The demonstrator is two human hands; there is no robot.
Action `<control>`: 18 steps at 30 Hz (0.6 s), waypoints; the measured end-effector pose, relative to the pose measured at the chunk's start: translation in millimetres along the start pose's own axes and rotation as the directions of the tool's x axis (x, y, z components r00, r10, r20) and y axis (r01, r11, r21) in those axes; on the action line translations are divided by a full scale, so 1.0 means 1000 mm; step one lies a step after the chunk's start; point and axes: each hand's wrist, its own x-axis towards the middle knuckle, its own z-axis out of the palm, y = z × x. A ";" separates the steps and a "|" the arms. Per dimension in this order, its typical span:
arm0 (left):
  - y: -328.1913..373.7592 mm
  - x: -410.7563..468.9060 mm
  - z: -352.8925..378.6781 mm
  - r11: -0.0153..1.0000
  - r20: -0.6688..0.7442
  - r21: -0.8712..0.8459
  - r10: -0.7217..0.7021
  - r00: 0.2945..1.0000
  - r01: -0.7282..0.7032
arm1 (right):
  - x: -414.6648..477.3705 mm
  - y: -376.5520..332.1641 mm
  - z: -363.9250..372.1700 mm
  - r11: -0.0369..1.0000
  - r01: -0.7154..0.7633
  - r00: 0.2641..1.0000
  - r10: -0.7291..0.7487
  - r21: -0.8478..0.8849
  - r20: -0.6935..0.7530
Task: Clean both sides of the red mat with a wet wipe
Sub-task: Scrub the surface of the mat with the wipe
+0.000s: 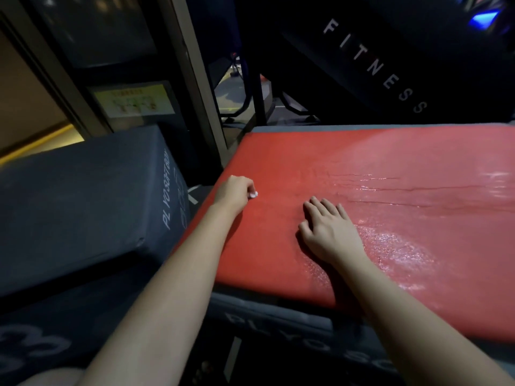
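The red mat (376, 168) lies flat on a dark plyo box, filling the right half of the view. Its right part glistens wet, and its left part looks dull. My left hand (234, 192) sits near the mat's left edge, fingers curled round a small white wet wipe (253, 194), of which only a bit shows. My right hand (327, 229) lies palm down on the mat with straight fingers, a little right of the left hand and nearer the front edge.
A dark grey plyo soft box (83, 196) stands to the left of the mat, another one (292, 324) carries the mat. A black machine marked FITNESS (373, 65) rises behind. A metal post (195, 79) stands at the mat's far left corner.
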 end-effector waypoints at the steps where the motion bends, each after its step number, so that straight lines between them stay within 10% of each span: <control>1: -0.002 -0.010 -0.001 1.000 0.004 0.002 0.002 1.000 -0.002 | -0.001 0.000 0.000 1.000 0.002 1.000 -0.002 0.001 -0.003; 18: -0.028 -0.064 -0.010 0.969 -0.012 0.057 0.241 0.971 -0.240 | 0.001 0.004 0.007 1.000 0.004 0.998 -0.005 -0.020 -0.062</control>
